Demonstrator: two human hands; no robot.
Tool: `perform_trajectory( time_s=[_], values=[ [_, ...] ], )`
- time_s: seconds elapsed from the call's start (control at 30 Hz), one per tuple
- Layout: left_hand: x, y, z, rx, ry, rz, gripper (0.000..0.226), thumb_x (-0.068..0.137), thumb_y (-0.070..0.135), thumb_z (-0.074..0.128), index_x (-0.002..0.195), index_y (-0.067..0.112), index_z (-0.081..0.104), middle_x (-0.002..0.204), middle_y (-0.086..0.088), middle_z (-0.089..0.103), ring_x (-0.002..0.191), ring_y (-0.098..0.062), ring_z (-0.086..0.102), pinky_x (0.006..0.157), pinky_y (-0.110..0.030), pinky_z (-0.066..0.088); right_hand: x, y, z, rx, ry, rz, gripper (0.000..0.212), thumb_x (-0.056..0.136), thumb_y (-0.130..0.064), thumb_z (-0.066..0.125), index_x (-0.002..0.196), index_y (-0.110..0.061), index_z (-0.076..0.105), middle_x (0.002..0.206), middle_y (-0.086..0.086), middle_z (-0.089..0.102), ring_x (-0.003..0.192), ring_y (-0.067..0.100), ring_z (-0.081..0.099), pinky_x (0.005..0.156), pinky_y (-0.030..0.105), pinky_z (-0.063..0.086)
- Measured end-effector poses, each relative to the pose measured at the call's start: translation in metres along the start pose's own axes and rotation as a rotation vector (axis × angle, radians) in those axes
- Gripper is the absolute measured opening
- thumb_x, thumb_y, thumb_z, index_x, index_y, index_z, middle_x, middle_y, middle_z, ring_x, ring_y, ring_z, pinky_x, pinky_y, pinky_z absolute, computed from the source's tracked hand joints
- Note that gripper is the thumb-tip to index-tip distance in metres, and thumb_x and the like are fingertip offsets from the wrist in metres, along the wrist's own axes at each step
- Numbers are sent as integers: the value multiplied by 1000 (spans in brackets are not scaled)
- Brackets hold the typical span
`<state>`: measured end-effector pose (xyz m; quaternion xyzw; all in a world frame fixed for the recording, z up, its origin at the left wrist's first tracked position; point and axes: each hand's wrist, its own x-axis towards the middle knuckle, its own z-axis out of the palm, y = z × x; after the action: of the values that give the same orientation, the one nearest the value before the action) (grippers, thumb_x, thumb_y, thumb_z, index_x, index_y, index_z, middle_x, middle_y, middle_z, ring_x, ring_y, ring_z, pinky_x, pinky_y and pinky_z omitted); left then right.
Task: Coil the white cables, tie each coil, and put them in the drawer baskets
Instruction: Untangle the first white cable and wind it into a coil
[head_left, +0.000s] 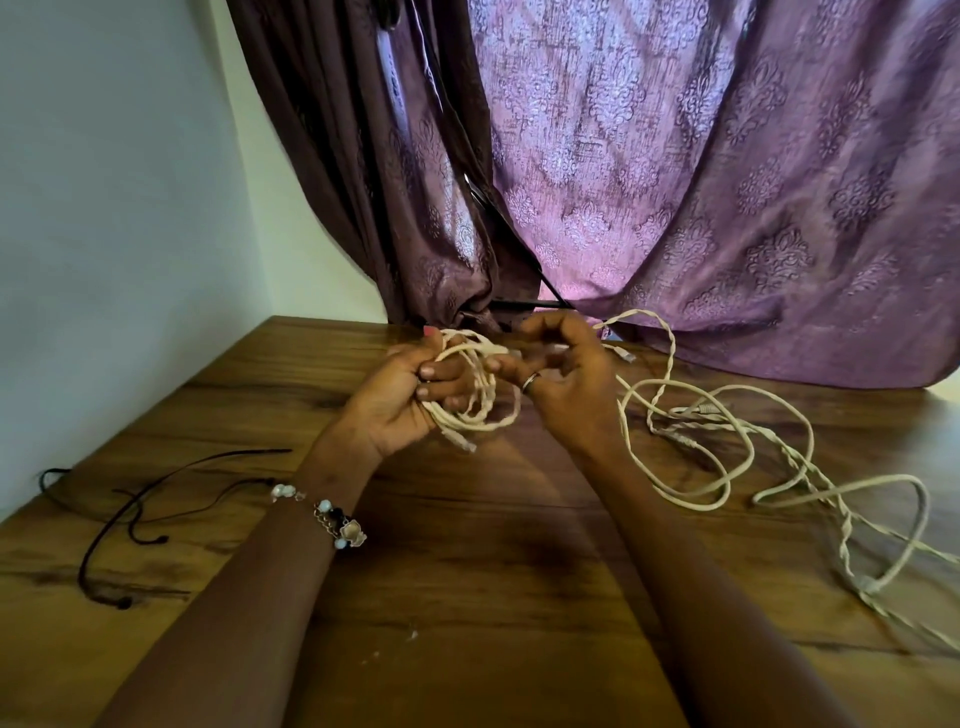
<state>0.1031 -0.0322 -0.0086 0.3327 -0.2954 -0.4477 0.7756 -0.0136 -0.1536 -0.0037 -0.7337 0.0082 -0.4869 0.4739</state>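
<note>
Loose white cable (852, 525) runs off right edge.

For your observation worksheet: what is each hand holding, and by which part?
The left hand grips the partly wound coil of white cable by its loops. The right hand pinches the same cable where it leaves the coil.

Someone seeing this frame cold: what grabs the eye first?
The two hands at centre: the left hand grips a small white cable coil while the right hand feeds cable into it. Next, the loose white cable sprawled in tangled loops over the right side of the wooden table. Behind, a purple patterned curtain fills the background, and thin dark cords lie at the table's left edge.
</note>
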Motion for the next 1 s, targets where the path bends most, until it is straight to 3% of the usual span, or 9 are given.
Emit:
perform_trajectory(
  time_s=[0.13,0.2,0.33,0.47,0.57,0.63,0.77,0.9,1.0],
  values=[
    [-6,-7,13,137,-32,-71,32,90,33,39,85,4,50,41,10,31,29,2,25,41,-17,36,9,14,-15,-548,-310,-407,45,81,-36,69,121,-17,63,125,6,59,114,23,53,97,34,40],
    [-7,-10,14,170,-37,-120,38,91,40,37,86,5,50,41,10,29,29,2,24,40,-14,34,9,22,-16,-558,-435,-453,34,86,-23,65,117,-11,67,119,9,64,109,21,58,95,27,43],
    [-5,-6,11,153,-60,-285,66,85,66,27,84,5,51,37,10,31,27,3,24,35,-11,26,7,22,-16,-551,-423,-503,30,84,1,63,113,-5,69,110,9,71,101,18,64,88,13,41],
    [-2,-7,11,287,15,-308,72,80,74,26,78,7,54,41,8,30,28,2,22,35,-9,21,5,19,-12,-524,-342,-465,20,85,1,60,103,-3,69,93,8,72,86,11,60,76,8,40],
    [-1,-9,12,397,74,-274,70,83,70,29,70,5,53,40,7,29,28,0,22,35,-10,19,0,19,-8,-479,-326,-390,13,83,4,58,96,0,58,85,8,65,76,9,54,66,19,43],
    [-3,-9,14,455,117,-254,70,88,66,30,66,3,52,39,6,28,28,-1,22,36,-10,20,-2,22,-7,-412,-386,-330,9,87,-1,54,95,-2,50,82,7,61,73,8,53,65,18,42],
    [-7,-7,13,525,161,-218,66,86,65,39,62,5,53,39,4,28,29,-4,22,39,-11,21,-2,27,-8,-213,-537,-63,9,93,-7,51,95,-13,45,79,8,57,71,18,57,63,34,48],
    [0,-11,14,487,322,-109,55,86,63,48,66,12,52,42,2,38,29,-6,29,37,-14,29,-6,23,-4,-105,-381,40,15,92,4,51,97,-9,46,76,2,53,55,4,53,48,22,48],
    [3,-14,16,454,364,3,48,91,54,49,75,9,61,48,-3,49,33,-10,41,38,-19,40,-5,26,0,-62,-224,142,29,93,9,43,95,-19,46,70,0,52,46,0,49,42,20,45]
  ],
)
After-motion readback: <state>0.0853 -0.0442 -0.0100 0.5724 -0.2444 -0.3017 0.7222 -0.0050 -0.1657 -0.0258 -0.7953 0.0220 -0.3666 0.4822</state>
